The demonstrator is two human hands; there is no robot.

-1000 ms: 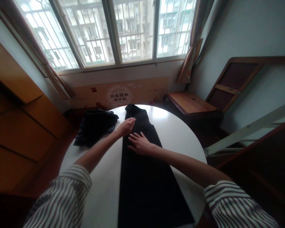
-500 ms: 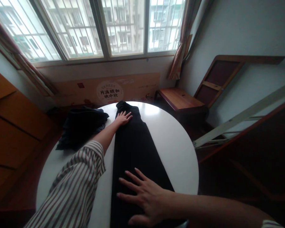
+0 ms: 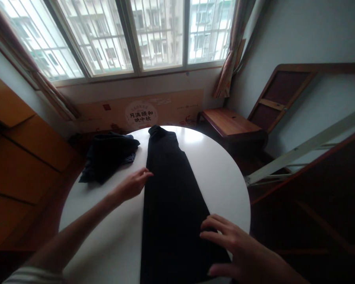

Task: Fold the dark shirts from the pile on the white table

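A pair of black trousers (image 3: 173, 201) lies folded lengthwise on a round white table (image 3: 221, 169), its waist end at the far rim. At the trousers' left edge, about midway along, is my left hand (image 3: 136, 183). Its fingers are drawn together, tips just over the cloth, and no fabric is visibly lifted there. My right hand (image 3: 232, 240) is at the right edge of the near part, fingers bent and apart, thumb toward me. Whether it presses on the cloth I cannot tell. The near end of the trousers runs out of view.
A heap of dark clothing (image 3: 108, 156) lies on the table's far left. Beyond the right rim stand a low wooden bench (image 3: 230, 122) and a pale metal frame (image 3: 298, 152). Orange-brown cabinets (image 3: 14, 161) line the left, and a barred window (image 3: 159, 33) is ahead.
My left hand has come back from the waist end toward me, its spread fingers now drawn together. My right hand has moved from the middle of the trousers to their right edge.
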